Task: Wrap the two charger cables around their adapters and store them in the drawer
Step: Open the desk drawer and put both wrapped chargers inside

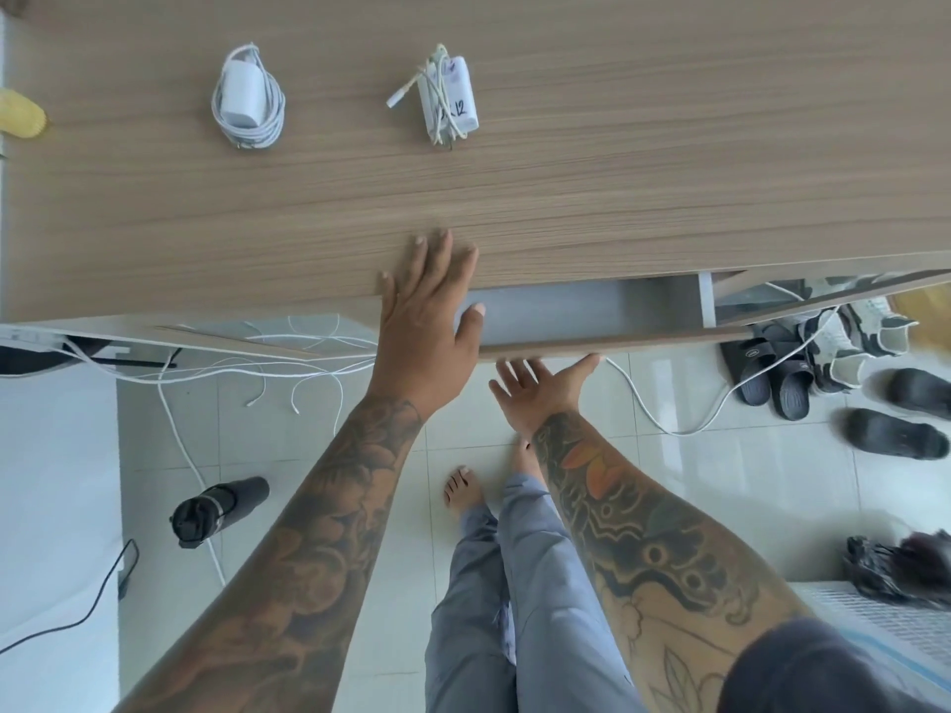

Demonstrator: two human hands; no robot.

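Both chargers wrapped, lying well apart on desk top: left charger (pixel 248 97) in fat round coil, right charger (pixel 448 100) bundled lengthwise, plug end sticking out. Drawer (pixel 592 313) partly open.

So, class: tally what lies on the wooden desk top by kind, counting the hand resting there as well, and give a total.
Wrapped chargers: 2, a coiled charger and a labelled charger
Yellow object at the desk's left edge: 1
Hands: 1, the left hand
Total: 4

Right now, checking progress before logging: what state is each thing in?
Left charger: cable wrapped, on desk.
Right charger: cable wrapped, plug end loose, on desk.
Drawer: part open, looks empty.
Left hand: open, flat on desk edge.
Right hand: open, under drawer front.
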